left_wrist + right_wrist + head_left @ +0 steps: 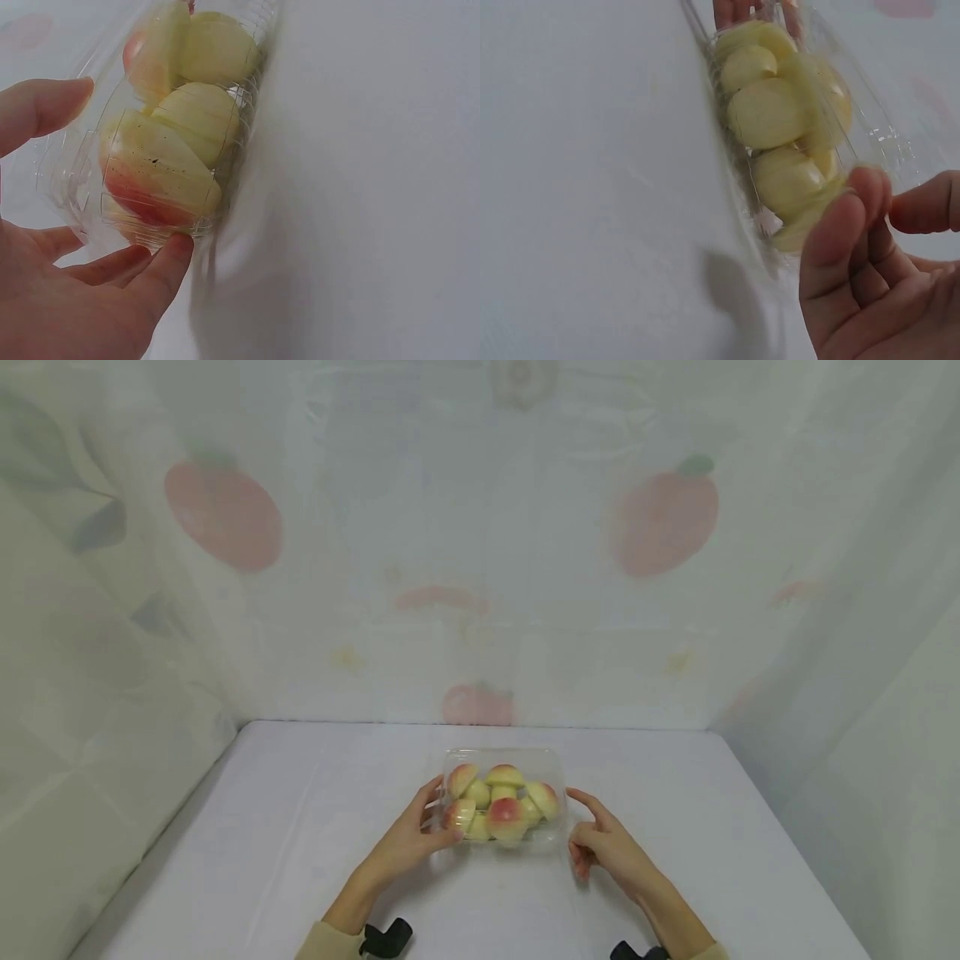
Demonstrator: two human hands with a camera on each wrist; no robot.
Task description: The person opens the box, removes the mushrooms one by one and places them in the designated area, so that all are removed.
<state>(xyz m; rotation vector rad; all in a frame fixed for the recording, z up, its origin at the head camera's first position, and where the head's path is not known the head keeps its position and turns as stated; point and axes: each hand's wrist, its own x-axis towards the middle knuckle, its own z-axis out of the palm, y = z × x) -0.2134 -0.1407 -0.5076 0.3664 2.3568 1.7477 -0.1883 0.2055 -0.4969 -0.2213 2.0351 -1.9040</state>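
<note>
A clear plastic clamshell box (551,760) is at the middle of the table in the head view. Inside are several mushroom-shaped pieces (507,818), pale yellow-green with red-blushed caps. My left hand (408,842) grips the box's left side. In the left wrist view, its thumb lies by the lid and the fingertips meet the lower edge. To the right is my right hand (615,852), its index finger reaching to the box's right side while the others bend below. The right wrist view shows the fingertips close beside the plastic wall (870,127).
A white-covered table (300,793) lies under the box. Behind it hangs a pale curtain (360,527) with printed fruit, and more cloth closes in the left and right sides. Black wrist mounts (386,938) sit on both wrists.
</note>
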